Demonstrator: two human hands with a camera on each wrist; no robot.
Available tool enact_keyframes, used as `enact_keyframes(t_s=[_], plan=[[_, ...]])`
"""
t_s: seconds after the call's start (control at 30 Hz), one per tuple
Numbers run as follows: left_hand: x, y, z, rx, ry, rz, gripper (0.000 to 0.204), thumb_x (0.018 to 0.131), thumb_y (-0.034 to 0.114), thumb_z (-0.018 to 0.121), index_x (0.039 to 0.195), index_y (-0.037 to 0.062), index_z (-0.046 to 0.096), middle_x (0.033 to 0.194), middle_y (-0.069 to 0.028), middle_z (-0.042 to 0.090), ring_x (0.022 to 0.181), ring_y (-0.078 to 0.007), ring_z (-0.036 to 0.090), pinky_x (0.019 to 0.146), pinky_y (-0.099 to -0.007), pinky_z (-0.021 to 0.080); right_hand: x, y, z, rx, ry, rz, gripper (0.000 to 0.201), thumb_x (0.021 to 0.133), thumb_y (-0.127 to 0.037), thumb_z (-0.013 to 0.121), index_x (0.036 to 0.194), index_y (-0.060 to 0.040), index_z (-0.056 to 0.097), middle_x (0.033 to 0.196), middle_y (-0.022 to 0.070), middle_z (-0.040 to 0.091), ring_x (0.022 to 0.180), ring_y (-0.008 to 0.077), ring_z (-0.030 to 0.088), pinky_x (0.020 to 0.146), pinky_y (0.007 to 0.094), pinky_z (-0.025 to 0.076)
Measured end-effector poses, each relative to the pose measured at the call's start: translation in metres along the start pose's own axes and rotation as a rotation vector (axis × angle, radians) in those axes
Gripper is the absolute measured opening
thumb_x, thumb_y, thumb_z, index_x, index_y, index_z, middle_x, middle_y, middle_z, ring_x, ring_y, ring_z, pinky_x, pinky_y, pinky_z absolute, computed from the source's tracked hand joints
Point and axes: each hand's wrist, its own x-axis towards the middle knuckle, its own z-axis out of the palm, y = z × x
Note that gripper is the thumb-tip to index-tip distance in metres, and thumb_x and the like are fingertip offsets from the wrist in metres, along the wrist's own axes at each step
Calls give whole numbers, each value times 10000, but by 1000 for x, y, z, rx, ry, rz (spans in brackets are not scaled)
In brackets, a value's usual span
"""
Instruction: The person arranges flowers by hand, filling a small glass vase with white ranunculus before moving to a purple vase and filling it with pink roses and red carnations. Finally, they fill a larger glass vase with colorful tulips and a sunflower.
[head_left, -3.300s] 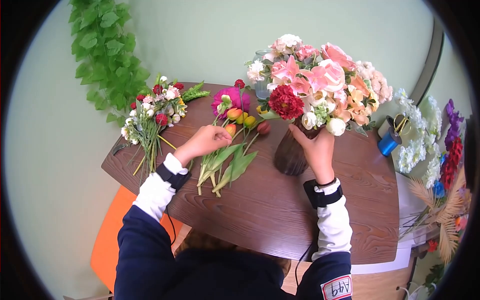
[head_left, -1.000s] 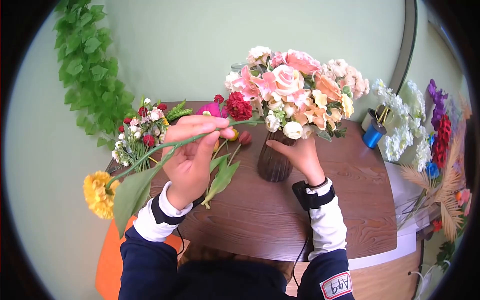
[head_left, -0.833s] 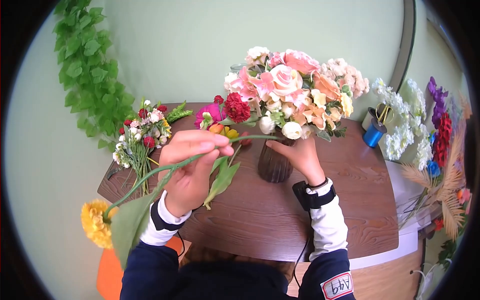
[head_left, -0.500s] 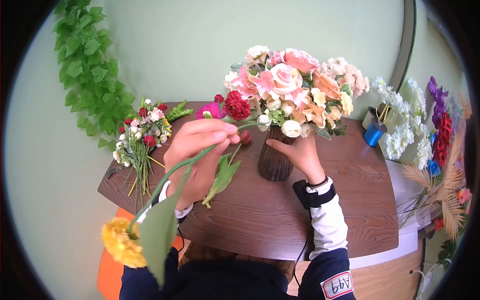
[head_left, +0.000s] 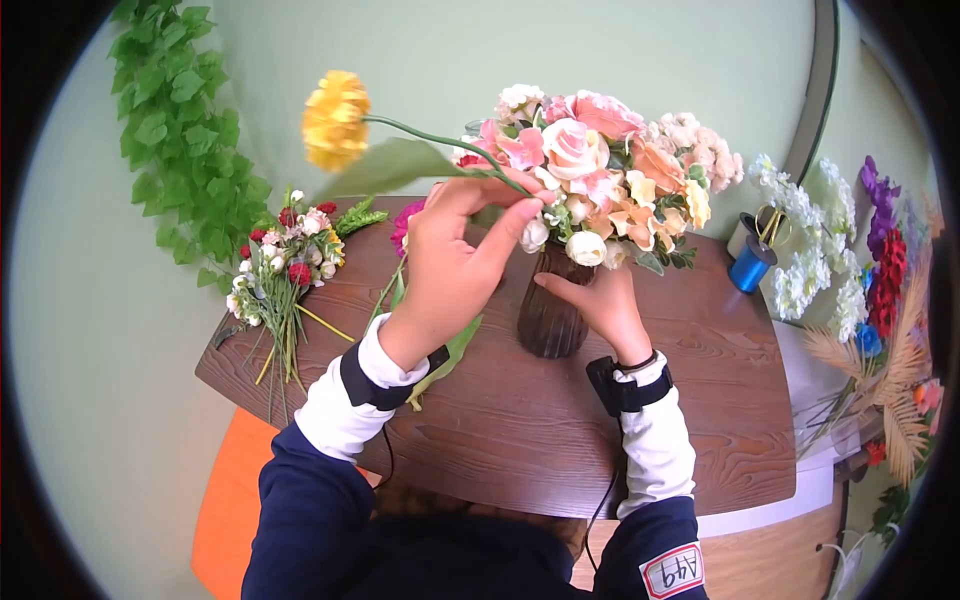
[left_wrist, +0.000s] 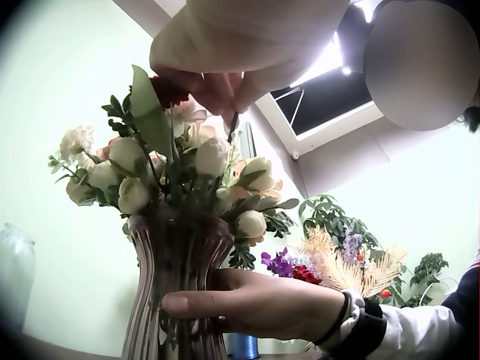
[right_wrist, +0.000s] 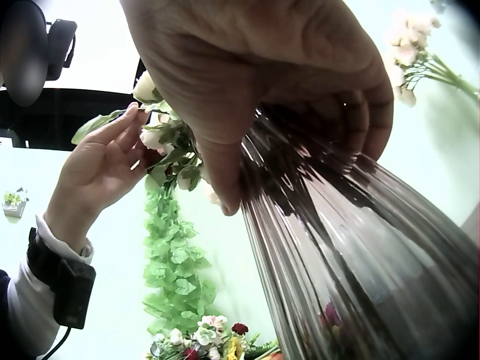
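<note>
My left hand (head_left: pixel 450 270) pinches the green stem of a yellow ruffled flower (head_left: pixel 335 120) between thumb and fingertips. Its bloom points up and left, with one broad leaf (head_left: pixel 390 165) below the stem. The stem's lower end goes down at the left side of the pink, peach and white bouquet (head_left: pixel 575 150). A dark ribbed glass vase (head_left: pixel 550 325) bears this bouquet. My right hand (head_left: pixel 612 310) grips the vase near its neck, thumb across the front, as the left wrist view also shows. The left hand partly covers a magenta flower (head_left: pixel 405 225) and the tulips lying behind it.
Small red and white flowers (head_left: pixel 290 260) lie in a bunch at the table's left. A blue ribbon spool (head_left: pixel 750 268) and gold scissors (head_left: pixel 770 225) stand at the right. More stems and dried palm leaves (head_left: pixel 895 370) are beyond the right edge. Green vine hangs at left (head_left: pixel 180 130).
My left hand picked up the yellow flower from the table side, then turned it from bloom-down to bloom-up and brought it to the bouquet. The right hand keeps holding the vase.
</note>
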Motion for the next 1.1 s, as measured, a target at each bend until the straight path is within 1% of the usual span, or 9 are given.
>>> enact_keyframes(t_s=[0.07, 0.1, 0.13, 0.23, 0.3, 0.57, 0.8, 0.97, 1.1], plan=[[1, -2, 1, 129, -154, -1, 131, 829, 90, 633, 949, 59, 674, 887, -38, 660, 736, -123, 591, 668, -270, 459, 0, -3, -2, -1, -50, 47, 524, 656, -266, 779, 1050, 20, 587, 965, 138, 649, 896, 279, 621, 806, 353, 468], [-2, 13, 5, 17, -152, -296, 121, 804, 89, 647, 920, 73, 677, 882, -26, 637, 818, -158, 568, 743, -302, 437, 0, -2, -1, -2, -52, 50, 524, 656, -266, 779, 1050, 20, 587, 965, 138, 649, 896, 279, 621, 806, 353, 468], [-4, 10, 6, 16, -151, -297, 121, 804, 89, 647, 920, 73, 677, 882, -26, 637, 818, -158, 568, 743, -302, 437, 0, -1, 0, 5, -37, 33, 519, 658, -271, 777, 1050, 16, 591, 958, 137, 653, 889, 276, 624, 798, 351, 470], [-5, -3, 10, 228, -123, -145, 106, 778, 86, 656, 882, 80, 672, 898, -14, 601, 917, -193, 516, 841, -341, 382, 0, 3, 0, 14, -36, 27, 514, 664, -282, 773, 1049, 11, 598, 947, 135, 657, 879, 272, 629, 782, 348, 474], [-2, -7, 12, 326, -120, 169, 117, 745, 96, 681, 861, 88, 662, 948, -15, 564, 990, -211, 457, 894, -368, 330, 0, 3, 0, 15, -49, 39, 514, 667, -288, 771, 1048, 11, 600, 944, 135, 658, 876, 270, 630, 776, 346, 476], [-12, -8, 5, 386, -116, 165, 208, 716, 135, 729, 907, 81, 667, 1036, -29, 508, 1035, -206, 429, 901, -377, 339, 0, 6, 2, 8, -49, 57, 509, 671, -297, 769, 1038, 14, 604, 943, 147, 656, 858, 269, 629, 764, 350, 474], [-16, -3, -3, -170, 79, -118, 182, 782, 37, 682, 954, -8, 642, 1008, -31, 486, 806, -83, 520, 689, -254, 448, -2, 0, 0, -77, -36, 56, 480, 674, -319, 769, 985, 18, 626, 888, 139, 670, 813, 274, 640, 738, 346, 482], [-16, -6, 4, 280, -18, 16, 194, 754, 103, 714, 936, 51, 674, 1085, -16, 544, 1071, -179, 370, 924, -349, 305, -3, 5, 2, -46, -47, 77, 475, 683, -332, 762, 976, 17, 630, 870, 141, 672, 798, 267, 646, 721, 340, 484], [-17, -9, 10, 374, 14, 121, 220, 733, 164, 731, 931, 79, 686, 1102, 17, 566, 1135, -212, 285, 977, -357, 218, -2, 4, 0, -29, -99, 118, 471, 692, -336, 755, 978, 17, 632, 877, 148, 672, 807, 265, 648, 722, 339, 483]])
